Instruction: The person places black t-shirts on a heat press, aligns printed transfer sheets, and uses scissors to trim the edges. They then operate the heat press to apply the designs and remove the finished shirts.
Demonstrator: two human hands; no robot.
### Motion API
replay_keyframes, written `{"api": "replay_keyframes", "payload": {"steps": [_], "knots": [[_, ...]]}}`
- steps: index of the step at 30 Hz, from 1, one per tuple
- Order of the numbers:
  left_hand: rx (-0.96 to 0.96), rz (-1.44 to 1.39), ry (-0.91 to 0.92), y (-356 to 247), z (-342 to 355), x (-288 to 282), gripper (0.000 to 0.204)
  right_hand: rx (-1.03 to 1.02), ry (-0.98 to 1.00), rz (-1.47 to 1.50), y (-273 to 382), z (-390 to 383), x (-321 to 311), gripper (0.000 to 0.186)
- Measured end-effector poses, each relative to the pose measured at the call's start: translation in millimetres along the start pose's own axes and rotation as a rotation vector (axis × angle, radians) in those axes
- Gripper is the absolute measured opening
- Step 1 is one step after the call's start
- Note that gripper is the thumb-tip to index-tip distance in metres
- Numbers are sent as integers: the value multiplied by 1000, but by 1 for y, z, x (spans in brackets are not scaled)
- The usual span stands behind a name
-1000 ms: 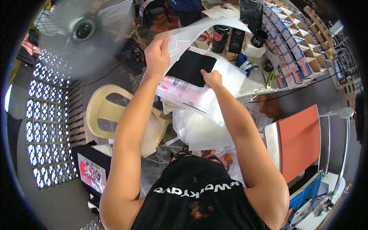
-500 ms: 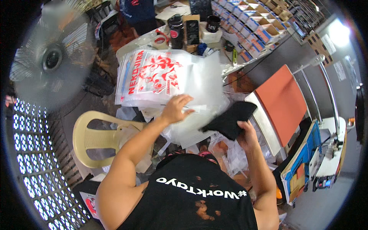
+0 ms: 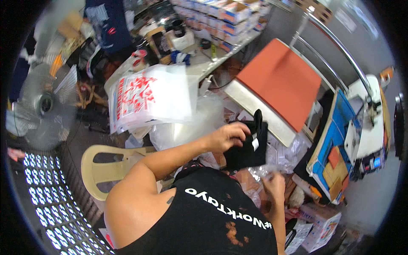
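Observation:
A black cloth item with a strap-like loop and a small white tag hangs in front of me, over my lap. My left hand is closed on its upper edge, fingers bent over the cloth beside the loop. To the right and lower down, my right hand has its fingers curled together, blurred by motion. Crumpled clear plastic shows right at its fingertips; whether the fingers grip it is hard to make out.
A heat press with an orange-red pad stands at the right. Printed plastic bags lie stacked ahead on the left. A beige chair and a fan are at my left. Small boxes stand at the back.
The black cloth has passed from my right hand to my left. My left hand came rightward off the printed bags, my right hand dropped lower, and the view turned right.

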State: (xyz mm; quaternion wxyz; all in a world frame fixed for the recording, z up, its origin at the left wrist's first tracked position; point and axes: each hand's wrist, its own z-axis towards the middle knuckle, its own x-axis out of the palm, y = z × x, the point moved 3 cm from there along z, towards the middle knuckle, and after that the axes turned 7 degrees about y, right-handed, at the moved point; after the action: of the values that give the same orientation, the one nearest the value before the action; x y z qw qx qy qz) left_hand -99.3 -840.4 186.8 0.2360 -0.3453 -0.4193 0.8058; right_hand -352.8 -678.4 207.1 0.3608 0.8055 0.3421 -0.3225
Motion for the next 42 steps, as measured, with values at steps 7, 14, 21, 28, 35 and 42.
{"api": "replay_keyframes", "payload": {"steps": [7,14,21,28,35,42], "knots": [[-77,31,461,-100,83,45,27,-930,-299,180,-18,14,-53,30],[-76,179,93,-119,112,3,26,-1115,-164,972,-32,-3,-98,31],[-206,153,224,-103,134,-5,36,-814,-317,1177,-54,8,-138,36],[-228,599,530,-74,159,-66,52,-785,-36,-39,-49,20,-159,33],[-242,765,348,14,150,-176,20,-331,-524,329,-51,47,-184,19],[-541,280,326,64,134,-248,17,19,-449,437,-49,53,-161,18]]}}
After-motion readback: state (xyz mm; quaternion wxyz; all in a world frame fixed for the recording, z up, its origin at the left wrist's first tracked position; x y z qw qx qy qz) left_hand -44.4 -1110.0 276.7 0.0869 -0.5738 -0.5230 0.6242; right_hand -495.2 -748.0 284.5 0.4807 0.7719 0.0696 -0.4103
